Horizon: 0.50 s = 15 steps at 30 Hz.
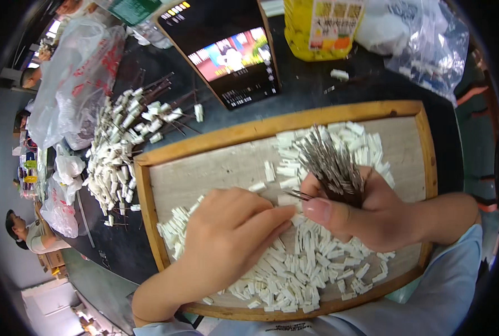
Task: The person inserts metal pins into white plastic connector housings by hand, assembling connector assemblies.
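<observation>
Your right hand (367, 215) grips a splayed bundle of metal pins (333, 165) while your left hand (232, 235) pinches one white cap (286, 200); loosen either and pins could scatter across the tray (216, 168).

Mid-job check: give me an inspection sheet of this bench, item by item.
Surface: dark tabletop carrying a wooden-framed tray.
Job's things: small white plastic pieces heaped in the tray; bundle of thin metal pins.
Clutter: pile of pinned white pieces, clear plastic bags, yellow bottle, lit tablet screen.
Grippers: left hand pinching at the pins; right hand gripping the bundle.
Cables: nothing seen.
Surroundings: other people seated at far left.
</observation>
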Each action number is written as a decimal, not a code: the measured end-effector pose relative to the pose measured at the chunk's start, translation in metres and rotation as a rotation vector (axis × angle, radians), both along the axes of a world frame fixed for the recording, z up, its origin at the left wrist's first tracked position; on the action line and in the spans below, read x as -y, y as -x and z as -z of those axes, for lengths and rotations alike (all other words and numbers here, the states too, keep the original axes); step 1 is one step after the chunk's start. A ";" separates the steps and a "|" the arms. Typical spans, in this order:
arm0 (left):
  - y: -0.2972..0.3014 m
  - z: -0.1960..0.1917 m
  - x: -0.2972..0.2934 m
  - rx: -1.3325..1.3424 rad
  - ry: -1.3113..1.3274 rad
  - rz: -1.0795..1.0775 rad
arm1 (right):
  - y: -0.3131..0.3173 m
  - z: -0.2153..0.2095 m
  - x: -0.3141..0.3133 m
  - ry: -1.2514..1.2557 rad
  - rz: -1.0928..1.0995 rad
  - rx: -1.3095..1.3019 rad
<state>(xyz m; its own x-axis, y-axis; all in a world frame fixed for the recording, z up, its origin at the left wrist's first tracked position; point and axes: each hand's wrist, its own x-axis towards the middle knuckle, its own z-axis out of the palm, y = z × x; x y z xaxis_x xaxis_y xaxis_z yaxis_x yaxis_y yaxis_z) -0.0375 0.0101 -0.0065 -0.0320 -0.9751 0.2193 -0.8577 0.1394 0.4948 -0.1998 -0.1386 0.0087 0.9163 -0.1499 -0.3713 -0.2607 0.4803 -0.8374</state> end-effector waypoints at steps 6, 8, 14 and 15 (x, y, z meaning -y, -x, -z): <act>-0.007 -0.007 0.001 -0.282 -0.092 -0.144 | -0.004 0.011 -0.002 0.113 0.099 0.048; -0.010 -0.005 -0.003 -0.460 -0.055 -0.189 | -0.004 0.004 0.005 0.135 0.087 -0.035; -0.015 0.003 -0.013 -1.343 0.154 -0.134 | 0.001 0.008 0.006 0.186 0.037 0.100; -0.015 0.003 -0.012 -1.341 0.154 -0.131 | 0.001 0.007 0.005 0.187 0.039 0.103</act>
<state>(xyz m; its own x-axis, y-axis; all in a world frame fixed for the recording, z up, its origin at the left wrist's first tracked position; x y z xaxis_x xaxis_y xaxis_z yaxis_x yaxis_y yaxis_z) -0.0228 0.0223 -0.0096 0.3813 -0.9174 0.1144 0.2565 0.2238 0.9403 -0.2004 -0.1432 0.0019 0.9401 -0.2433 -0.2386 -0.1539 0.3217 -0.9342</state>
